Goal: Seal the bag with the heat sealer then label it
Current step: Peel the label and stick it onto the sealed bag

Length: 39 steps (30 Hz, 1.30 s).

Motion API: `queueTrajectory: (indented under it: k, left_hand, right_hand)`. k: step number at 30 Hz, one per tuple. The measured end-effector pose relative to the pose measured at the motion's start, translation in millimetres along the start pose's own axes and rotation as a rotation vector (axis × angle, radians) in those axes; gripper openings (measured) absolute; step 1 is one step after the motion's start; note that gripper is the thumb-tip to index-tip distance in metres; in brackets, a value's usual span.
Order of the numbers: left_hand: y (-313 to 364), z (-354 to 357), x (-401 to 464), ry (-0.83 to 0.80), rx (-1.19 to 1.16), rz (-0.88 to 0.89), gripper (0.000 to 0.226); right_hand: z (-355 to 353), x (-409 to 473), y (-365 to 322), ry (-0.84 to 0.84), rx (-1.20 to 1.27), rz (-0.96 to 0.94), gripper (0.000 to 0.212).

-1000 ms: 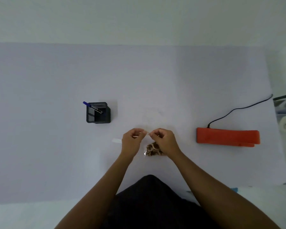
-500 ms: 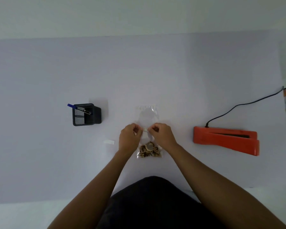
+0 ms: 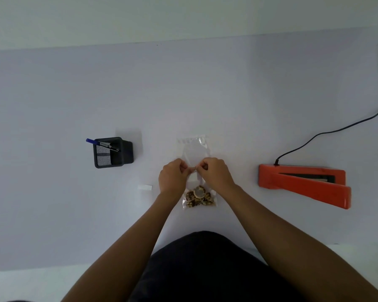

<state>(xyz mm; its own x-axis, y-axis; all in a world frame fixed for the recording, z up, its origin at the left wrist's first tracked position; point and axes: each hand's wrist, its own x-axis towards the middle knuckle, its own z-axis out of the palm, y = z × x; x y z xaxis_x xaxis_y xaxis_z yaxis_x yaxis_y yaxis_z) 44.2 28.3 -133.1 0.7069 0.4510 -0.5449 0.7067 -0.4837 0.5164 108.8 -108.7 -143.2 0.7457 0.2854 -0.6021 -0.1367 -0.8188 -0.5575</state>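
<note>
Clear bag lies flat at frame centre, brown pieces bunched at its near end. Left hand and right hand both pinch a small label over it.

From my remote seat, the bag lies flat on the counter at the centre, its filled end nearest the person. Both hands meet over its middle: the left hand on the left side, the right hand on the right. The pen holder stands well to the left with a pen in it. A small strip lies between holder and left hand. The heat sealer sits well to the right, its cord running off behind it.
</note>
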Motion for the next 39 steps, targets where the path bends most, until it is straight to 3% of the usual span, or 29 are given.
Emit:
queueTrajectory:
  k: [8, 15, 26, 31, 39]
  left_hand:
    - [4.0, 4.6, 0.0, 0.06, 0.064, -0.042, 0.033]
    - [2.3, 2.5, 5.4, 0.055, 0.071, -0.09, 0.037]
    - [-1.8, -6.7, 15.0, -0.034, 0.082, -0.095, 0.029]
    - [9.3, -4.5, 9.9, -0.003, 0.199, -0.061, 0.067]
    - [-0.4, -6.7, 12.0, 0.018, 0.184, -0.046, 0.047]
  right_hand:
    - [-1.3, 0.2, -5.2, 0.021, -0.058, 0.027, 0.02]
    - [-8.2, 2.3, -1.7, 0.061, -0.055, 0.113, 0.046]
    - [-8.0, 5.7, 4.0, 0.099, 0.07, 0.181, 0.039]
    - [-6.5, 5.1, 4.4, 0.114, 0.072, 0.175, 0.039]
    - [-10.3, 5.1, 5.4, 0.12, 0.03, 0.179, 0.043]
